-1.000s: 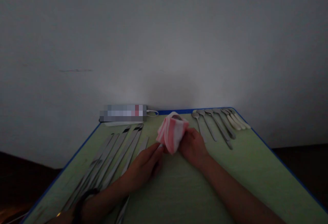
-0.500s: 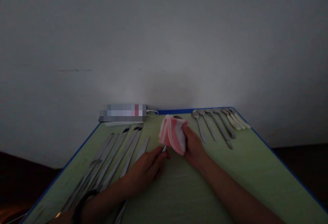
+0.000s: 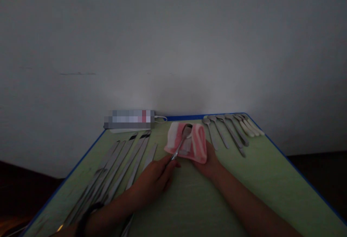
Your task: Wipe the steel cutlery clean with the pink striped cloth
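A plain grey wall [image 3: 173,42] fills the upper frame, a faint dark streak [image 3: 78,73] at its mid-left. Below, in dim light, stands a pale green table [image 3: 271,179] with blue edging [image 3: 185,118], shadow either side.

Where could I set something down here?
Bare tabletop lies between the forearms, and from the right forearm to the blue edge. It's crowded at left with long metal utensils, and at far right with spoons and white-handled cutlery.

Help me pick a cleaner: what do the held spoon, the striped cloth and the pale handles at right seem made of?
Spoon: metal, likely polished steel; grey, glinting. Striped cloth: soft matte fabric; its edges bend. Pale handles: plastic or ceramic, perhaps; smooth-looking, evenly whitish.
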`<move>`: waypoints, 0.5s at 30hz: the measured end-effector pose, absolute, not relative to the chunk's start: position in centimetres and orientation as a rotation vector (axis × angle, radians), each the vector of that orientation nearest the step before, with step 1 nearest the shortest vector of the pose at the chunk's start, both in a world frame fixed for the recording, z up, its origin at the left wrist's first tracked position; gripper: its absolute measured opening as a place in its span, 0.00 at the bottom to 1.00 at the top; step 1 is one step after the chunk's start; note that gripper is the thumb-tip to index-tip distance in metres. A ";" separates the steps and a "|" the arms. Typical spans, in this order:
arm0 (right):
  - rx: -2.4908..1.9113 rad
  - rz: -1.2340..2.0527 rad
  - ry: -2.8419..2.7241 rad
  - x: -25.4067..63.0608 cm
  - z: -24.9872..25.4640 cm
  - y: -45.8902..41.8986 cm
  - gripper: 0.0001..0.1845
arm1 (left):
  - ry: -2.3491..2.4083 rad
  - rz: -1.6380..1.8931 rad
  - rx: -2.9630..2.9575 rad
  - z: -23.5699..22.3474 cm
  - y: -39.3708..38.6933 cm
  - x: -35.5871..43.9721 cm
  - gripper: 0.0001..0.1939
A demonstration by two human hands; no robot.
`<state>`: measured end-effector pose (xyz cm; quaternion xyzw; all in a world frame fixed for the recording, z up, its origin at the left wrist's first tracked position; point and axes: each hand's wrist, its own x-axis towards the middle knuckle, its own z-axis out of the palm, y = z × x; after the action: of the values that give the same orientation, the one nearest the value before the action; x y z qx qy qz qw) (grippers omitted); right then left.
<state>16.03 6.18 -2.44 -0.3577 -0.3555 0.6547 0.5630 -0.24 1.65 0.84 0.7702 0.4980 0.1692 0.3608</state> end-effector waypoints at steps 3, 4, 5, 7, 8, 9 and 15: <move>-0.819 1.557 -0.743 15.6 -2.1 6.2 0.16 | 1.269 0.412 2.074 1.0 1.5 -0.1 0.14; -0.814 1.562 -0.722 15.6 -2.0 6.2 0.17 | 1.265 0.404 2.108 1.1 1.4 0.0 0.14; -0.814 1.565 -0.711 15.5 -2.0 6.3 0.18 | 1.261 0.393 2.134 1.1 1.3 0.0 0.13; -0.831 1.562 -0.720 15.4 -2.1 6.3 0.18 | 1.253 0.382 2.151 1.2 1.1 0.1 0.13; -0.840 1.564 -0.732 15.4 -2.2 6.3 0.18 | 1.247 0.380 2.146 1.2 1.1 0.1 0.13; -0.847 1.560 -0.741 15.4 -2.2 6.3 0.18 | 1.239 0.379 2.139 1.2 1.0 0.1 0.13; -0.837 1.589 -0.756 15.5 -2.0 6.1 0.16 | 1.179 0.399 2.164 1.0 1.1 -0.2 0.12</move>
<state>15.46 6.06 -1.98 -0.3552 -0.3210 0.6748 0.5617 -0.19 1.07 1.05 0.8222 0.4479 0.1516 0.3169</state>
